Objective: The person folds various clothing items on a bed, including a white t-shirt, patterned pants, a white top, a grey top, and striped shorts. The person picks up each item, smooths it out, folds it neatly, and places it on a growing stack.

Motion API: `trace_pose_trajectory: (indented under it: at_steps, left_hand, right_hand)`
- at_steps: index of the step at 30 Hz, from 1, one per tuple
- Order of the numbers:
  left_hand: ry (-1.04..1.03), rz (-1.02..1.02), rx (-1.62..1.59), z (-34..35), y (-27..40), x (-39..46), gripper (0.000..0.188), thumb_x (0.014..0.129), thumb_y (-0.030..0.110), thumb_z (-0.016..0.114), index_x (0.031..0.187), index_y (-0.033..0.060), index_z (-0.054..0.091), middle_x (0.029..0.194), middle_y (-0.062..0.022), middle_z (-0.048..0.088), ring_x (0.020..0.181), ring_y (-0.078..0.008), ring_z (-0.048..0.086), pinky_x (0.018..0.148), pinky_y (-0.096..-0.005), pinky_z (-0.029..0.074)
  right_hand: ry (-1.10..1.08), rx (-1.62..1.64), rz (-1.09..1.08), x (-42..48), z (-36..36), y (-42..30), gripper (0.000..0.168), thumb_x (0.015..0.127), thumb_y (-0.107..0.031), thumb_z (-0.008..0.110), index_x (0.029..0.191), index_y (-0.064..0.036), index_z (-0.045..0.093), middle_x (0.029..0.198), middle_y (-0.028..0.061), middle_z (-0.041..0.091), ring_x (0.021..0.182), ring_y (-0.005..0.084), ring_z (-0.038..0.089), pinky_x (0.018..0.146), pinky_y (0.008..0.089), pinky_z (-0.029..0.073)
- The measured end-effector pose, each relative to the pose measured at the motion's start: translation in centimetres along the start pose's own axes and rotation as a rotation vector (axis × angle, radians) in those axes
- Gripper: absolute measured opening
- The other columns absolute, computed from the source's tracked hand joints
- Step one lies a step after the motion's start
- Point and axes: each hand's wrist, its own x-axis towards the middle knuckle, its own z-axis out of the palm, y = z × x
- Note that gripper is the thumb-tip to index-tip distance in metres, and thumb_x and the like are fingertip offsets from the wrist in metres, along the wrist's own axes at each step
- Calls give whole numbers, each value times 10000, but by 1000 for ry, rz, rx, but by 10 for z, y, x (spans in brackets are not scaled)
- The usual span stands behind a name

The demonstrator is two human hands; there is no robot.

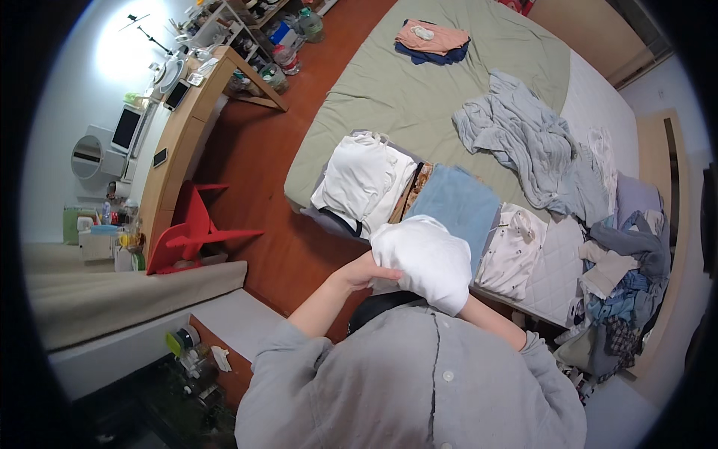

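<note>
In front of my chest a bunched white cloth garment (423,261) is held up above the near edge of the bed. My left hand (362,273) grips its left side, the thumb lying across the fabric. From the right, my right forearm (493,322) runs up to the garment, and the cloth covers that hand. Just beyond lie a stack of folded white clothes (359,174) and a folded light blue cloth (454,196). A folded white garment with small dark prints (513,250) rests to the right of the blue one.
The bed's green sheet (387,106) bears a crumpled grey-blue cloth (521,140) and a folded pink garment (432,38) on dark blue fabric. Clothes are heaped (622,280) at the right. Leftward stand a red chair (193,233) and a wooden desk (188,126).
</note>
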Motion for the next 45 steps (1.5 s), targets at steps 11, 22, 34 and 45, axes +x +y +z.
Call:
trace_pose_trajectory:
  at_steps: [11, 22, 34, 45]
  left_hand:
    - [-153, 58, -166, -81, -28, 0, 789, 607, 84, 749, 1286, 2, 354, 1243, -120, 471, 1145, -245, 461, 955, -363, 374]
    - [28, 130, 49, -70, 29, 8, 606, 694, 40, 685, 1235, 6, 415, 1162, -96, 528, 1077, -208, 504, 910, -349, 408]
    - [195, 424, 377, -116, 186, 72, 499, 683, 78, 723, 1133, 35, 511, 1058, -43, 572, 981, -152, 536, 846, -296, 427]
    - [448, -159, 1004, -277, 106, 75, 655, 643, 276, 774, 1167, -11, 505, 1094, -93, 581, 992, -176, 539, 857, -304, 425]
  right_hand:
    - [25, -48, 21, 37, 21, -7, 364, 843, -244, 481, 1138, -31, 489, 1098, 77, 547, 987, 193, 534, 837, 313, 431]
    - [55, 95, 96, 55, 10, -16, 395, 870, -281, 458, 1172, -28, 484, 1127, 82, 550, 1011, 200, 540, 862, 323, 434]
    - [422, 315, 15, 163, -45, -57, 358, 829, -279, 614, 1053, -3, 574, 973, 37, 614, 886, 106, 551, 807, 250, 416]
    - [608, -152, 329, 191, 41, 164, 449, 788, -341, 593, 1019, 41, 544, 945, 217, 606, 893, 332, 581, 785, 390, 440]
